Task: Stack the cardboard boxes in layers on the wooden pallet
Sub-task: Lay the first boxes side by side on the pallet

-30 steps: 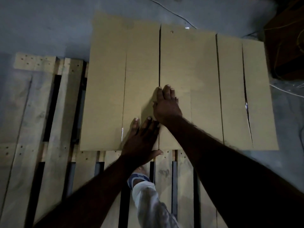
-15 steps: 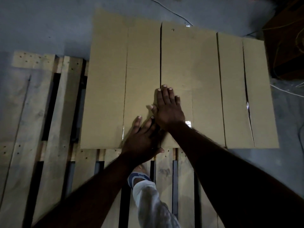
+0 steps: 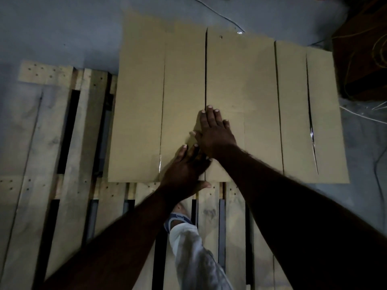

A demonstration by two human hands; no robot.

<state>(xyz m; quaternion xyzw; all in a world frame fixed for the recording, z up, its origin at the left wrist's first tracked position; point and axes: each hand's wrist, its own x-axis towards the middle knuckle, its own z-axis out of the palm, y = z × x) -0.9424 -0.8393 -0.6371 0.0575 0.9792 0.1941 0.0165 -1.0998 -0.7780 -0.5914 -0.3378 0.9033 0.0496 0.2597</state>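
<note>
Cardboard boxes (image 3: 259, 91), plain tan with slit top seams, sit side by side on the wooden pallet (image 3: 69, 164); left hand (image 3: 184, 170) and right hand (image 3: 215, 132) press flat on them, fingers straight.

You have a grey concrete floor (image 3: 62, 28) around the work area. A thin white cable (image 3: 219, 14) runs across it at the top. At your far right stands a dark brown box (image 3: 360, 65) with yellow wires (image 3: 354, 35) looped over it, and pale wires (image 3: 364, 115) lie on the floor just below it. At bottom centre you see your pale trouser leg (image 3: 194, 258) and a foot in a blue-strapped sandal (image 3: 178, 218).
</note>
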